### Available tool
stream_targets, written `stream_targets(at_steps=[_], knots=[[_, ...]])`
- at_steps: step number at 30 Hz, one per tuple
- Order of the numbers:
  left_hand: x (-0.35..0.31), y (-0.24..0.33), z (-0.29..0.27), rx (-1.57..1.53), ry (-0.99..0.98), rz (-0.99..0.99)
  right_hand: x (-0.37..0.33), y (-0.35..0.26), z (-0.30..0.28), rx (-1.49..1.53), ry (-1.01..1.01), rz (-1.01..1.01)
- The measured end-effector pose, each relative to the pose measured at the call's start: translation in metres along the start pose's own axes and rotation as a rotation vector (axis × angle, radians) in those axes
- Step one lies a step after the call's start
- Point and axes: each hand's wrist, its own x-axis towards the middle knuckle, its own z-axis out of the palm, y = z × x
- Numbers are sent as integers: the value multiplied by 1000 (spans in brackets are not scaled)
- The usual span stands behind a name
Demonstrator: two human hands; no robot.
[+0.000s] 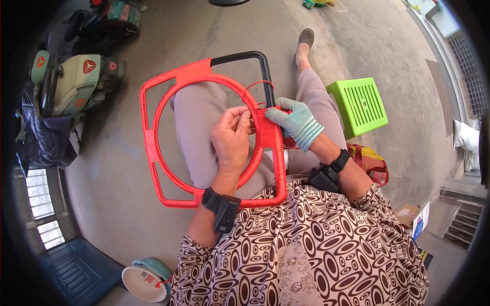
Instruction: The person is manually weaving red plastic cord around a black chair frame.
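A square metal frame with a round inner ring lies over my lap, mostly wrapped in red cord [147, 115]. Its upper right corner is bare black tube [265, 69]. My left hand [230, 140] is bare and reaches through the ring, its fingertips pinched together beside the ring's right side; what they hold is hidden. In a striped, pale green knit glove, my right hand [298, 122] grips the frame's right side, thumb on the red wrapped band [268, 127]. A loose loop of red cord [259, 83] arcs between ring and black tube.
On my right stands a green plastic stool [360, 107], with a red and yellow bag [368, 164] nearer me. Scooters [76, 76] are parked at the left. A white basin [143, 283] sits at the lower left near a dark blue panel [79, 270].
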Motion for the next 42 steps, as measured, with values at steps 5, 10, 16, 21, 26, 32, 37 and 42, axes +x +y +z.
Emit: stream_targets(at_steps=[5,10,16,21,26,32,37,42], knots=[[5,1,-3,153,-53,37,-5,-4,1,-3,33,0],[12,-1,0,187,-55,32,-6,-6,-4,-63,46,-30],[15,-3,-1,-60,-117,-62,-7,2,-4,8,50,-1],[10,2,-4,-155,-162,-179,-7,-6,-14,129,-77,93],[4,2,-9,-171,-123,-208,2,4,-45,162,-220,171],[1,6,-8,-236,-113,-179,4,30,-77,495,-87,67],[-2,9,-6,-276,-91,-228,-2,25,-73,921,-84,-79],[-4,11,-3,-286,-132,-240,0,-4,-68,1045,-236,-204]])
